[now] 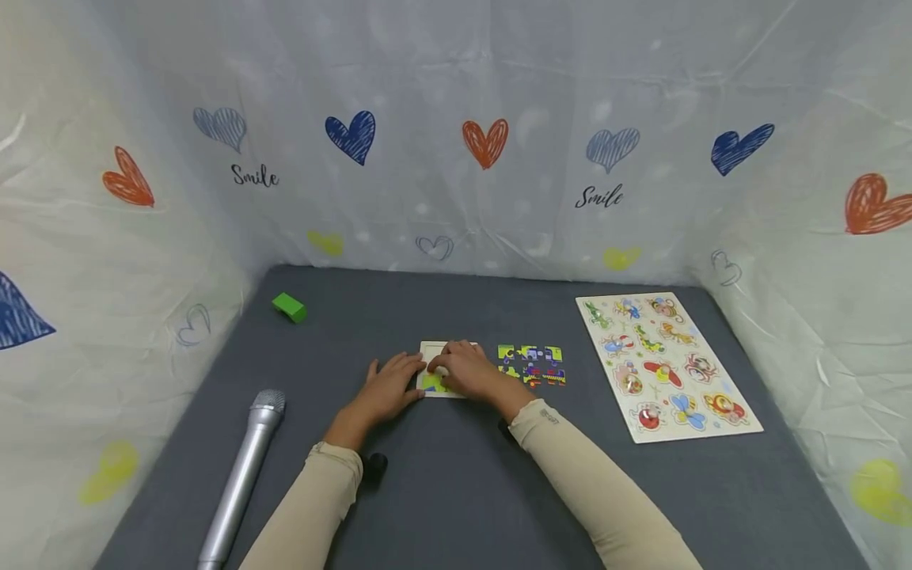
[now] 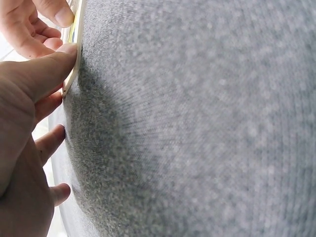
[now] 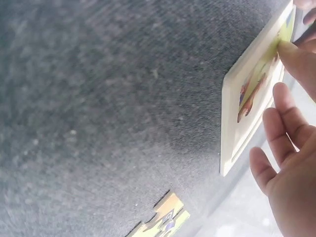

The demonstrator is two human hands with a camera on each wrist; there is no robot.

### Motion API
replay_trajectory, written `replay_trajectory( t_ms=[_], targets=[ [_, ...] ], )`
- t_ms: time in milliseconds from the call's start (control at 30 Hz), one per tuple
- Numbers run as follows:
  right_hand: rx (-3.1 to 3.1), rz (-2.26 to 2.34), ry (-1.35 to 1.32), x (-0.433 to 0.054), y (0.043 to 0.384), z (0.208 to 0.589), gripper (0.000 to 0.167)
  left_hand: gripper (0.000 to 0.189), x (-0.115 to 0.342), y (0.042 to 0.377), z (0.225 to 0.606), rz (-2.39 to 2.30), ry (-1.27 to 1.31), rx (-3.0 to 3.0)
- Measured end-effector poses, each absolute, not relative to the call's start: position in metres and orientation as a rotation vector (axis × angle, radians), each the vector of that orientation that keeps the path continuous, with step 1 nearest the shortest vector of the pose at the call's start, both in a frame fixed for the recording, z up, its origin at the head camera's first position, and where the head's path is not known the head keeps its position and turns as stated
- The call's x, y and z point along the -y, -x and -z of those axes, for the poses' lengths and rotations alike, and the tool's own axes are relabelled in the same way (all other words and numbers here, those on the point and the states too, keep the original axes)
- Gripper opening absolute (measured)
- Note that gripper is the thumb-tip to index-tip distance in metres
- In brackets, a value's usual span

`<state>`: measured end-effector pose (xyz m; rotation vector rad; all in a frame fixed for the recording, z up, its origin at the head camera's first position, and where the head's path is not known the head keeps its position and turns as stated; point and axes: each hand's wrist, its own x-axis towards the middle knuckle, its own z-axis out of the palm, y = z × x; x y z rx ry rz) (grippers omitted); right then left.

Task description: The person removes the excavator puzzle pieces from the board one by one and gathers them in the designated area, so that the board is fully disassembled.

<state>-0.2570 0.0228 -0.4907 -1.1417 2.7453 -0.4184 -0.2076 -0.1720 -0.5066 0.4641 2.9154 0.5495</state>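
A small pale puzzle board [image 1: 431, 346] lies flat on the dark cloth, with yellow-green picture pieces [image 3: 256, 79] in part of its recess. My left hand [image 1: 385, 389] grips the board's left side, thumb at the near edge and fingers at the corner in the left wrist view. Bent over the board, my right hand [image 1: 470, 372] pinches at a yellow-green puzzle piece [image 1: 436, 383] inside the frame; its thumb touches the picture and the other fingers arch above. The hand hides much of that piece. Right of the board, several loose puzzle pieces [image 1: 554, 354] lie in rows.
A large board of insect and animal pictures [image 1: 627, 412] lies at the right. A silver microphone [image 1: 245, 467] rests at the left, with a green block [image 1: 290, 307] at the back left. White curtains [image 1: 427, 79] printed with hearts enclose the back and sides of the table.
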Motion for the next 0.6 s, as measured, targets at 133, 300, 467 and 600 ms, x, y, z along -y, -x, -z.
replay_trajectory(
  t_ms=[133, 300, 467, 600],
  targets=[
    [-2.743, 0.489, 1.107, -0.0226, 0.2594, 0.4902, 0.026, 0.055, 0.1718, 0.2094, 0.5043, -0.549, -0.471, -2.916],
    [-2.777, 0.536, 1.111, -0.0228, 0.2595, 0.4918, 0.027, 0.055, 0.1712, 0.2098, 0.5031, -0.541, -0.465, -2.915],
    [-2.787, 0.658, 1.126, -0.0223, 0.2569, 0.4923, 0.020, 0.055, 0.1719, 0.2086, 0.5027, -0.545, -0.461, -2.911],
    [-2.745, 0.798, 1.139, -0.0209, 0.2552, 0.4879, 0.014, 0.056, 0.1724, 0.2083, 0.5037, -0.548, -0.454, -2.909]
  ],
)
